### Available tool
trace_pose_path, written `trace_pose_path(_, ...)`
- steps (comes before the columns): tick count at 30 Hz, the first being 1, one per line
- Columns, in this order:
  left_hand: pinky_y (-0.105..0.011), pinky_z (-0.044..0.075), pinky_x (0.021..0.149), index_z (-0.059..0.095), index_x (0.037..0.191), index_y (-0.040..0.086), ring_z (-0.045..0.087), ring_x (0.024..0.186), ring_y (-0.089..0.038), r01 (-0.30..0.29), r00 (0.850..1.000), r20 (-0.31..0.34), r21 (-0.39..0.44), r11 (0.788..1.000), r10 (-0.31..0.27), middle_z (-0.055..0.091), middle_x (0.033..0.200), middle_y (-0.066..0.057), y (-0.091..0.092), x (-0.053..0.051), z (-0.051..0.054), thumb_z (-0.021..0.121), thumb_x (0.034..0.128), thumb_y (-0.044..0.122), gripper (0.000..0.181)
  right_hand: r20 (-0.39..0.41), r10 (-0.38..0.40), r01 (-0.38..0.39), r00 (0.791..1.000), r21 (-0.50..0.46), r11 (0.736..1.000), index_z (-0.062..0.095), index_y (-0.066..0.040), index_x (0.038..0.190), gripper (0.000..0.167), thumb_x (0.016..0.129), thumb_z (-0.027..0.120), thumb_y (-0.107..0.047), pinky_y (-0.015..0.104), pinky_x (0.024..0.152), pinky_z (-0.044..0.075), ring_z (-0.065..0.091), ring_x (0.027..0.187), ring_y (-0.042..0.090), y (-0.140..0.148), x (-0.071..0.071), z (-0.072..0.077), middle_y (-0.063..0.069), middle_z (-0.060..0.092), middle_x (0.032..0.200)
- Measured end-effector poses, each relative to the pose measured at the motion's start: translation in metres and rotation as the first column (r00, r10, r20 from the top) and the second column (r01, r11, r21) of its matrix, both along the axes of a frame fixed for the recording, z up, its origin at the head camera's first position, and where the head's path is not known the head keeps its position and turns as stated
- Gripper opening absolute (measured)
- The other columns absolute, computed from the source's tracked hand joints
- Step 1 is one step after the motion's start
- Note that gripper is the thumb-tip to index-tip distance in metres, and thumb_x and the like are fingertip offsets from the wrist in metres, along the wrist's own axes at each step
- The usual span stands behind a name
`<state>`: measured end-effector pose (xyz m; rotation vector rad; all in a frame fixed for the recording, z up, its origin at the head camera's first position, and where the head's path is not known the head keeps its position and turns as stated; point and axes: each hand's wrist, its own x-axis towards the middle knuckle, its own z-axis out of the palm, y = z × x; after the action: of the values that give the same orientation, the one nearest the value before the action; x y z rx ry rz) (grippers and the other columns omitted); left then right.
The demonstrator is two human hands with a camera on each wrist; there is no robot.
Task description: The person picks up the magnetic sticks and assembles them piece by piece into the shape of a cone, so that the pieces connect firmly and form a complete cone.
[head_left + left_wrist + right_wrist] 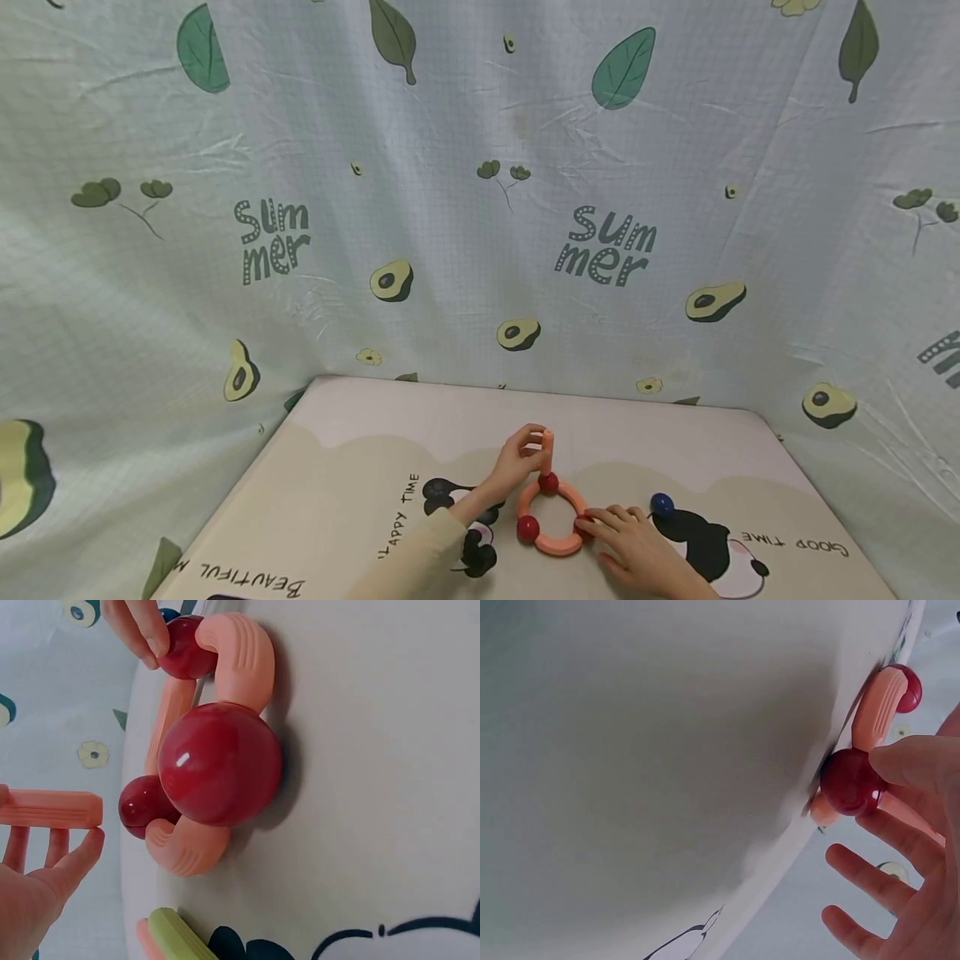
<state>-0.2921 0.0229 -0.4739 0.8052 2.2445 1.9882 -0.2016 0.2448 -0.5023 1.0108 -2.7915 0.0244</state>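
A ring of curved orange pieces (557,546) and three red balls (527,529) lies on the table. My left hand (519,460) pinches a straight orange stick (547,452) above the ring's far ball (548,482). In the left wrist view the stick (56,808) lies between the thumb and fingers of my left hand (45,889), a gap apart from the nearest ball (146,802). My right hand (637,550) holds the ring's right-hand ball; in the right wrist view its thumb and index finger pinch that ball (851,782), the other fingers spread.
A blue ball (662,504) lies right of the ring. Green and orange sticks (178,935) show at the lower edge of the left wrist view. The printed table mat (360,458) meets a patterned curtain (450,208) behind. A dark object's edge (225,597) shows at the lower left.
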Motion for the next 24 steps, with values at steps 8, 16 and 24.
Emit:
trace_pose_path(8, -0.051, 0.049, 0.073, 0.046, 0.116, -0.005, 0.057, 0.089, -0.044, -0.002, 0.999, 0.04, 0.062, 0.998, -0.001, 0.052, 0.107, -0.03, 0.003, 0.007, 0.012, 0.049, 0.0867, 0.0, 0.03, 0.007, 0.002, -0.002, 1.0, -0.007, 1.0, 0.051, -0.026, 0.123, 0.045, 0.079, 0.062, -0.028, 0.041, 0.075, 0.04, 0.05, 0.1, 0.018, -0.001, 0.0, 0.001, -0.004, 0.055, 0.117)
trace_pose_path(16, -0.045, 0.051, 0.069, 0.05, 0.115, 0.001, 0.059, 0.087, -0.035, -0.04, 0.997, 0.066, 0.051, 0.998, 0.036, 0.055, 0.106, -0.026, 0.011, -0.009, -0.014, 0.053, 0.0848, 0.0, 0.03, 0.094, -0.044, 0.045, 0.995, -0.006, 0.999, 0.05, -0.027, 0.125, 0.045, 0.081, 0.059, -0.029, 0.044, 0.08, 0.039, 0.049, 0.103, 0.02, -0.002, 0.001, 0.003, -0.003, 0.053, 0.121)
trace_pose_path(24, -0.052, 0.048, 0.071, 0.048, 0.117, -0.002, 0.056, 0.091, -0.042, -0.034, 0.996, 0.09, 0.05, 0.998, 0.029, 0.053, 0.108, -0.029, 0.01, 0.004, 0.002, 0.05, 0.0854, 0.0, 0.032, 0.099, -0.053, 0.052, 0.994, 0.01, 0.999, 0.05, -0.027, 0.124, 0.044, 0.081, 0.06, -0.029, 0.044, 0.079, 0.04, 0.05, 0.103, 0.02, -0.003, -0.001, 0.003, -0.003, 0.054, 0.12)
